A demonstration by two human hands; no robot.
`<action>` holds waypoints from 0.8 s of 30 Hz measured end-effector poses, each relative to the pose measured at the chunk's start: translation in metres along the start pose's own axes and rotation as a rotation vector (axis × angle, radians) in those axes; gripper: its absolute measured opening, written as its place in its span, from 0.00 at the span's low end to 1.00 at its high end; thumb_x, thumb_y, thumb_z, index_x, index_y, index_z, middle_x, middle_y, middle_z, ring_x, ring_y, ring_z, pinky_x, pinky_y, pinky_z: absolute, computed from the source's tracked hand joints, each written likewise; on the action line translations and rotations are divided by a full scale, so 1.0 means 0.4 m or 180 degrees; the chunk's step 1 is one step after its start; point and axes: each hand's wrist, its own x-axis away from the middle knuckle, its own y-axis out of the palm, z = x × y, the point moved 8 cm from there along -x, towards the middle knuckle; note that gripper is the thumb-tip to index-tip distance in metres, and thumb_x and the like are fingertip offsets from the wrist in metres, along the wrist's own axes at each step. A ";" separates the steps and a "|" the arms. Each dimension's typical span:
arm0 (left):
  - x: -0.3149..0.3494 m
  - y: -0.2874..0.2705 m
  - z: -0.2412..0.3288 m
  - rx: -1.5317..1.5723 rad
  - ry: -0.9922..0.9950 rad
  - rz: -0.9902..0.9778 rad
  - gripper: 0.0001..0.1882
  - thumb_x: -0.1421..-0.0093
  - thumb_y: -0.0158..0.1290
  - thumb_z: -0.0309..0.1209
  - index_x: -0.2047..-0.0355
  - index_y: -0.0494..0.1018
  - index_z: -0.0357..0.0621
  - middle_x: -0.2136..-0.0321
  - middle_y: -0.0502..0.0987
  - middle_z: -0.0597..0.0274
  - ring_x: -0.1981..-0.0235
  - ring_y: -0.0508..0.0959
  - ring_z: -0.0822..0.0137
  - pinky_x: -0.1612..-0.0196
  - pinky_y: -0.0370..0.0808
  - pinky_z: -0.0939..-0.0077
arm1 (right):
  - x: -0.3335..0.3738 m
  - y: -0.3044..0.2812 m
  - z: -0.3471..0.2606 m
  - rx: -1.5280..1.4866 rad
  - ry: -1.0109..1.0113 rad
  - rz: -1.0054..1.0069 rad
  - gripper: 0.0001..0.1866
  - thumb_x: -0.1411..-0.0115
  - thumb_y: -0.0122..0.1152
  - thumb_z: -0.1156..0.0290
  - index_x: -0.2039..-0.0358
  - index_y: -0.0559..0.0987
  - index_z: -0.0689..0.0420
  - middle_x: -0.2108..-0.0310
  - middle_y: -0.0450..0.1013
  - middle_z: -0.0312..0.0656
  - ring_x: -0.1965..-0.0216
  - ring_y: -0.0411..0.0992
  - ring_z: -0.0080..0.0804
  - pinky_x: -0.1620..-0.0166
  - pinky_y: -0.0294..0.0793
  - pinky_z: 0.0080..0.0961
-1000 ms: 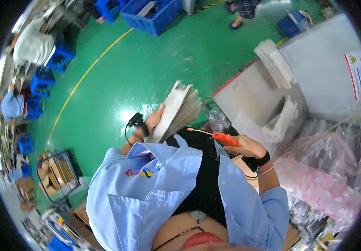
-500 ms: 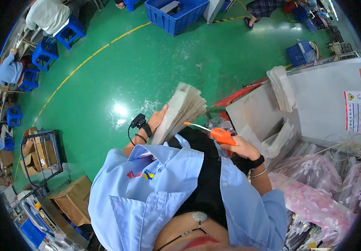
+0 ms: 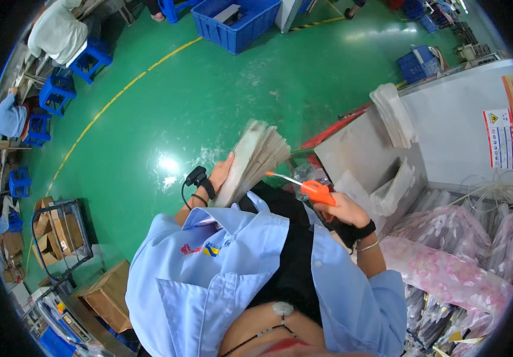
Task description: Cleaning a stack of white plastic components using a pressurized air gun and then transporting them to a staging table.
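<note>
My left hand (image 3: 221, 172) grips a thick stack of thin, whitish sheets (image 3: 250, 162) by its left side. The sheets fan apart toward their far right end; what exactly they are I cannot make out. In my right hand (image 3: 349, 209) is an orange air blow gun (image 3: 317, 192), fingers wrapped round its handle. Its thin nozzle, with an orange tip, points left at the fanned edges, a small gap away from them. Black bands circle both wrists, and a small black device with a cable sits on the left one.
To my right stands a grey metal bench (image 3: 360, 146) with white sheet bundles (image 3: 394, 116) on it. Pink-patterned plastic wrap (image 3: 446, 271) lies nearer me. A blue crate (image 3: 237, 27) is on the green floor ahead. Cardboard boxes (image 3: 106, 291) are at left; seated people (image 3: 60, 33) work at far left.
My view has shifted slightly, turning the surroundings. Both hands keep nearly the same places, with the stack and blow gun still held. The walking person at far right has mostly left the view.
</note>
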 end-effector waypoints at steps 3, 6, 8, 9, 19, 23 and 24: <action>0.015 0.022 0.016 -0.0249 0.0150 -0.0191 0.42 0.39 0.36 0.64 0.65 0.77 0.30 0.72 0.78 0.50 0.70 0.76 0.66 0.64 0.71 0.70 | 0.020 0.016 0.010 -0.0189 -0.0117 -0.0070 0.19 0.40 0.58 0.56 0.72 0.75 0.63 0.85 0.70 0.36 0.82 0.70 0.23 0.76 0.69 0.24; 0.001 0.019 0.008 -0.0233 0.0221 0.0093 0.41 0.38 0.37 0.62 0.67 0.77 0.28 0.75 0.78 0.52 0.72 0.75 0.66 0.66 0.71 0.69 | 0.018 -0.007 0.049 0.0348 0.0021 0.0057 0.19 0.40 0.58 0.56 0.71 0.75 0.63 0.85 0.70 0.36 0.82 0.70 0.23 0.76 0.69 0.23; -0.004 0.029 -0.005 -0.0028 0.0307 0.0077 0.41 0.39 0.37 0.62 0.69 0.77 0.28 0.76 0.78 0.52 0.73 0.75 0.67 0.67 0.71 0.69 | 0.039 0.016 0.006 0.0005 -0.0169 -0.0083 0.19 0.40 0.58 0.56 0.71 0.75 0.62 0.84 0.70 0.35 0.82 0.70 0.22 0.76 0.69 0.23; -0.005 0.032 -0.007 0.0185 0.0401 0.0071 0.41 0.39 0.38 0.62 0.70 0.77 0.28 0.77 0.77 0.53 0.74 0.75 0.67 0.68 0.71 0.69 | 0.046 0.021 0.014 -0.0006 -0.0164 -0.0082 0.19 0.40 0.58 0.56 0.71 0.75 0.62 0.84 0.70 0.35 0.82 0.70 0.22 0.76 0.69 0.23; 0.005 0.048 0.055 -0.0506 0.0502 0.0146 0.43 0.40 0.36 0.65 0.73 0.77 0.29 0.80 0.76 0.51 0.75 0.75 0.66 0.68 0.71 0.69 | 0.082 -0.009 0.021 -0.0042 -0.0144 0.0364 0.17 0.40 0.58 0.59 0.74 0.73 0.61 0.85 0.69 0.35 0.82 0.68 0.23 0.76 0.66 0.23; -0.007 0.041 0.031 -0.0591 0.0490 0.0182 0.43 0.39 0.35 0.64 0.72 0.77 0.29 0.79 0.77 0.49 0.73 0.76 0.63 0.66 0.71 0.67 | 0.093 0.008 0.040 -0.0444 0.0038 0.0224 0.18 0.40 0.58 0.58 0.75 0.73 0.61 0.84 0.69 0.35 0.82 0.68 0.21 0.75 0.66 0.22; -0.009 0.046 0.033 -0.0587 0.0488 0.0183 0.43 0.39 0.35 0.64 0.72 0.77 0.29 0.79 0.77 0.49 0.73 0.76 0.63 0.66 0.71 0.67 | 0.093 0.006 0.042 -0.0441 0.0040 0.0221 0.18 0.40 0.58 0.58 0.75 0.73 0.61 0.84 0.69 0.35 0.82 0.68 0.21 0.75 0.66 0.22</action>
